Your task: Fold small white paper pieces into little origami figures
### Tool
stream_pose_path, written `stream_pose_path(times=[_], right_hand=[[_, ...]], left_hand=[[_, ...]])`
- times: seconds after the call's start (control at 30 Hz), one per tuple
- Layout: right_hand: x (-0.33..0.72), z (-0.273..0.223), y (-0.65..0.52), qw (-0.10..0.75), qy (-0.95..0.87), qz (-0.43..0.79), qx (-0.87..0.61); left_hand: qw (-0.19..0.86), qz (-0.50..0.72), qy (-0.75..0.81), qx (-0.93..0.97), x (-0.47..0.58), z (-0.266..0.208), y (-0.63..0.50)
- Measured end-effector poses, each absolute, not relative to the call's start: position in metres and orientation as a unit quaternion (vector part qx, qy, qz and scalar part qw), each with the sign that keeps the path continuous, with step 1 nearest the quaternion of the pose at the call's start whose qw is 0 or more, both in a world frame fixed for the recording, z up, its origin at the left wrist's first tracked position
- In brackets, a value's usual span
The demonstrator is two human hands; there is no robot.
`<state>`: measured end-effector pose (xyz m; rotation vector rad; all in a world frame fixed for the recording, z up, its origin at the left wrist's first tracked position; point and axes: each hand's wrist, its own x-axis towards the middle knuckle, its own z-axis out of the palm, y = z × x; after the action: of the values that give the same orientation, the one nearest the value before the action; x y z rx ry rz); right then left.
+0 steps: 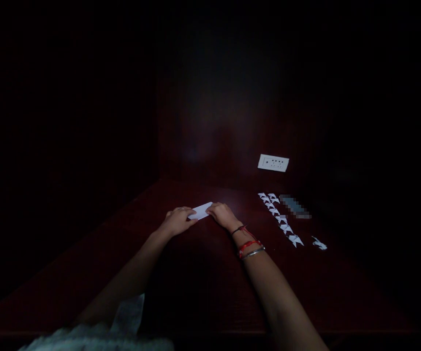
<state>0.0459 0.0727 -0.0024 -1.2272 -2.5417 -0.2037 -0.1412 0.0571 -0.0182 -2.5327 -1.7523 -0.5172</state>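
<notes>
A small white paper (201, 210) lies flat on the dark red table (196, 273). My left hand (177, 220) presses on its left end with fingers bent. My right hand (223, 214) covers its right end, fingers curled down on it. Red string bracelets and a thin metal bangle (250, 247) circle my right wrist. The scene is very dark, so the paper's folds are hard to make out.
A diagonal row of several small folded white paper pieces (279, 219) lies to the right, one more piece (319, 243) apart. A blurred flat object (295, 206) sits beside them. A white wall socket (273, 163) is behind. White paper (130, 314) lies at the near edge.
</notes>
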Motion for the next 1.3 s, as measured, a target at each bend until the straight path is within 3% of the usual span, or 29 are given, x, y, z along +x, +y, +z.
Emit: stream_pose_path(times=[0.67, 0.93, 1.3], right_hand=[[0.040, -0.002, 0.067, 0.097, -0.893, -0.196, -0.393], [0.039, -0.007, 0.071, 0.143, -0.884, -0.196, -0.399], [0.041, -0.006, 0.067, 0.194, -0.887, -0.160, -0.388]], left_hand=[[0.053, -0.232, -0.523, -0.818, -0.148, -0.016, 0.065], [0.058, -0.268, -0.532, -0.801, -0.145, -0.012, 0.064], [-0.015, -0.281, -0.569, -0.773, -0.148, -0.008, 0.061]])
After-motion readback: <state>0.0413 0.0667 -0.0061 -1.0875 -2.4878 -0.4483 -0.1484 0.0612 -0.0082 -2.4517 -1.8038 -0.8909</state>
